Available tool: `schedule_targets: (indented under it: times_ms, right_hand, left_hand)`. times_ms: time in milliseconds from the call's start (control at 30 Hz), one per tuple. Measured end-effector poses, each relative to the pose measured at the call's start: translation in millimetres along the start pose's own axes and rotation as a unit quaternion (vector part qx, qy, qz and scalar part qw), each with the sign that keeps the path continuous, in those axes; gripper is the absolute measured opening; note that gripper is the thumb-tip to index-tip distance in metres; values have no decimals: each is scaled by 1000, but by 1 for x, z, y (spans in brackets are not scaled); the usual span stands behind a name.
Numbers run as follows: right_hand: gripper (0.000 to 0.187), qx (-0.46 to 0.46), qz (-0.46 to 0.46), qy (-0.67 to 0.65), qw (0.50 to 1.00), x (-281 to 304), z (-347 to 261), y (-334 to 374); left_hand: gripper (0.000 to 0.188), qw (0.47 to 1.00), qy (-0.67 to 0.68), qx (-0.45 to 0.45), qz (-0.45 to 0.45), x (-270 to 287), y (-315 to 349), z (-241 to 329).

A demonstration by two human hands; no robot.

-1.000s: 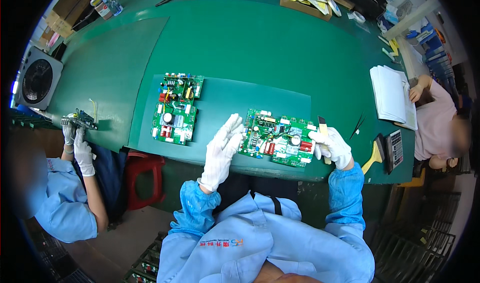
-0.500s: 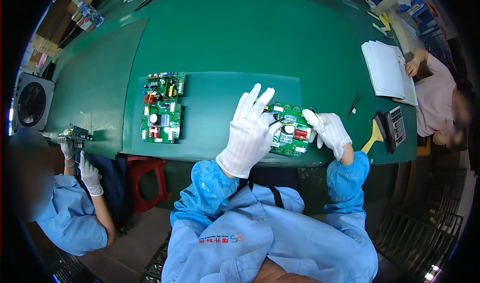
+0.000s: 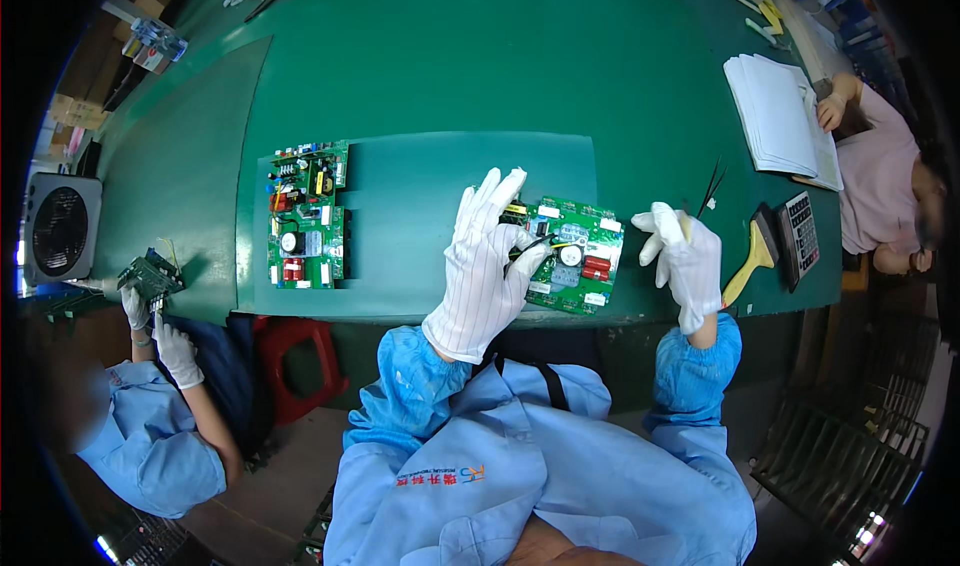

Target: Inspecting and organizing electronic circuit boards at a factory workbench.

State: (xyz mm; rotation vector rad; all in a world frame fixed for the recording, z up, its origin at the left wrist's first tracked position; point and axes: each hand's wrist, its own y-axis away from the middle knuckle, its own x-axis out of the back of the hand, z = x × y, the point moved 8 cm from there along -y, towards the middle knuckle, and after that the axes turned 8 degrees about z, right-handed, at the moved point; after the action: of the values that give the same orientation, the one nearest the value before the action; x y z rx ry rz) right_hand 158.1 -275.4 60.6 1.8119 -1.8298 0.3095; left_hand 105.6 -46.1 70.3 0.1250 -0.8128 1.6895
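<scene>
While pinching at the near green circuit board (image 3: 570,256): left hand (image 3: 485,266) over its left end, right hand (image 3: 685,261) just off its right end.

Lies flat on the green bench (image 3: 430,76) near the front edge, long axis running left to right and tilted slightly, right end farther down. Left thumb and forefinger closed together on a small dark part at the board's left edge, remaining fingers (image 3: 490,191) fanned apart and upward. Right hand gloved, curled shut around slim black tweezers (image 3: 710,188), tips pointing up and away from the board. Left hand clearly nearer, touching; right hand just beside. Second circuit board (image 3: 305,216) well apart to the left, long axis running away.
</scene>
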Motion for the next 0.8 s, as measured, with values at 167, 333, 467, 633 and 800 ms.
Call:
schedule_targets:
  times_ms: [167, 333, 467, 633, 800]
  right_hand:
    - [28, 7, -98, -84, 992, -28, -28, 29]
    - [22, 124, -136, -7, 983, -54, -48, 32]
    - [18, 230, -106, -15, 967, -58, -48, 34]
    - [20, 150, -151, -75, 974, -56, -61, 37]
    - [24, 35, -173, -140, 974, -54, -52, 36]
  left_hand:
    - [11, 999, -13, 34, 19, 4, 6, -1]
    - [15, 999, -38, 22, 19, 6, 8, 4]
    - [32, 996, -35, -24, 77, 10, 5, 20]
    - [39, 979, -140, -141, 42, 4, 8, 40]
    - [13, 998, 52, -5, 15, 10, -2, 20]
